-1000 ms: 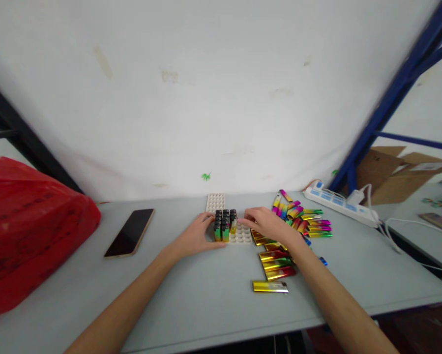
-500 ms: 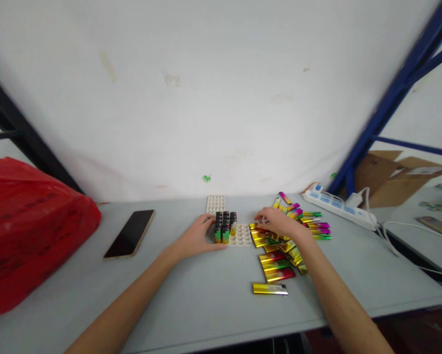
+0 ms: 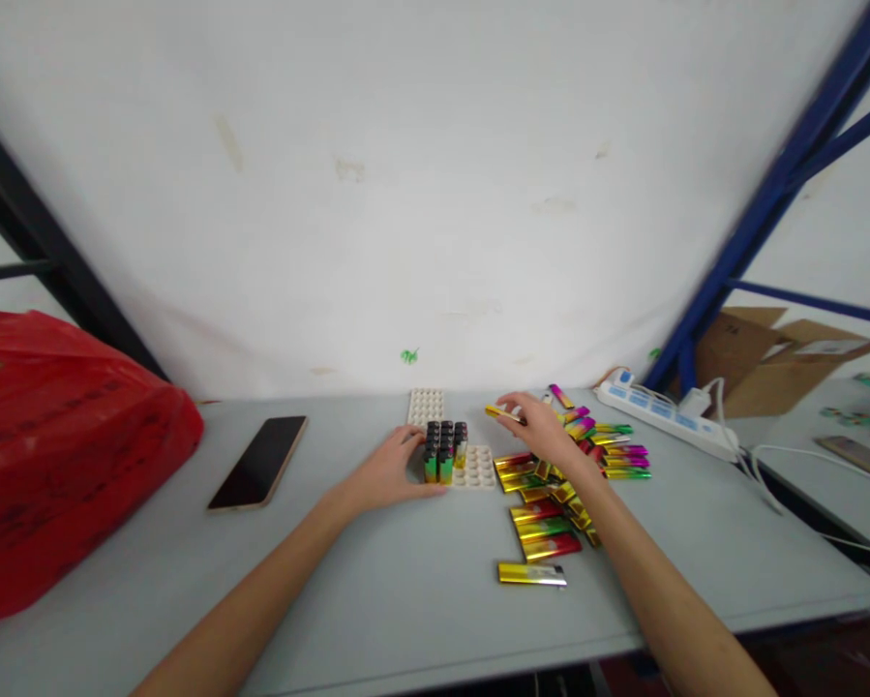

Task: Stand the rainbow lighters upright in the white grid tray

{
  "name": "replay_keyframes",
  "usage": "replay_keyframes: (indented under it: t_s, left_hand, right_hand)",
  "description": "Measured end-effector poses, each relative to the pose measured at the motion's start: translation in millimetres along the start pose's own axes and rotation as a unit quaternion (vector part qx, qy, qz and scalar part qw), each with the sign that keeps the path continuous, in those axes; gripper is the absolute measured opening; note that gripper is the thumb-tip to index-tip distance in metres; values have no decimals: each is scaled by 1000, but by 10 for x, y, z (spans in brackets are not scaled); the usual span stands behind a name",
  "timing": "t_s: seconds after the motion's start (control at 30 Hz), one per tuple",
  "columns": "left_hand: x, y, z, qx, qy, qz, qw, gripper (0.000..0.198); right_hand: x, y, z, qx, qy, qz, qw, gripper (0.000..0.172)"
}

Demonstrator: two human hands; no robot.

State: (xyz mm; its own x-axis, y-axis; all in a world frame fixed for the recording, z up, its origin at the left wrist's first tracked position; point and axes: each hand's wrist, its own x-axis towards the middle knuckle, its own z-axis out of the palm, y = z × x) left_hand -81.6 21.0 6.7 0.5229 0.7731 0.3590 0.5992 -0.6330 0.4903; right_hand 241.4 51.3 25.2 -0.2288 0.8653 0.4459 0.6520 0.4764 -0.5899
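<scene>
Several lighters with black tops stand upright in the left part of a white tray with round holes. My left hand is curved round the tray's left end, thumb along the front and fingers behind, holding it. My right hand pinches a yellow lighter a little above the table, to the right of and behind the tray. Below and beside this hand lies a pile of shiny gold, red, green and purple lighters. One yellow and silver lighter lies apart in front.
A second white holed tray lies behind, near the wall. On the left are a phone and a red plastic bag. A white power strip with cables and a cardboard box are at the right, by a blue frame.
My right hand has risen from the pile and moved slightly back, with a yellow lighter now in its fingers. My left hand stays at the tray.
</scene>
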Motion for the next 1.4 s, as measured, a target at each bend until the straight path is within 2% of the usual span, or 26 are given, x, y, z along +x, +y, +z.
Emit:
replay_keyframes:
  t_s: [0.1, 0.27, 0.33, 0.5, 0.57, 0.7, 0.77, 0.83, 0.93, 1.0, 1.07, 1.2, 1.4]
  left_hand:
    - [1, -21, 15, 8, -1, 0, 1000, 73]
    - [2, -9, 7, -6, 6, 8, 1000, 71]
    - [3, 6, -3, -8, 4, 11, 1000, 71]
    - [5, 25, -16, 1, -9, -4, 1000, 74]
    - [3, 21, -14, -2, -8, -5, 1000, 73]
    - [5, 9, -3, -3, -4, 0, 1000, 72]
    - [6, 9, 1, -1, -6, -2, 1000, 71]
    - [5, 12, 0, -2, -7, -2, 1000, 71]
    - [2, 11, -2, -8, 1, 7, 1000, 69]
    - [1, 7, 0, -8, 5, 11, 1000, 69]
    - [1, 4, 3, -7, 5, 9, 1000, 70]
    - [2, 15, 1, -11, 3, 9, 1000, 71]
    - [-2, 24, -11, -6, -3, 6, 1000, 71]
  right_hand:
    - [30, -67, 84, 142, 28, 43, 989, 29]
    - [8, -251, 200, 353, 12, 109, 929, 38]
    - [-7, -299, 217, 381, 6, 123, 916, 40]
    - [-18, -351, 208, 389, -1, 137, 911, 45]
    - [-21, -388, 198, 411, -7, 144, 900, 47]
    - [-32, -482, 198, 449, -52, 146, 880, 49]
    - [-36, -506, 213, 428, -73, 151, 888, 49]
    - [-43, -513, 233, 376, -71, 145, 912, 49]
    - [-68, -530, 260, 243, -25, 78, 967, 47]
    - [-93, -562, 279, 171, -6, 31, 985, 49]
    - [-116, -603, 304, 135, -2, 15, 991, 52]
    - [-139, -667, 358, 107, 8, 30, 994, 57]
    - [-142, -728, 371, 116, 4, 27, 993, 43]
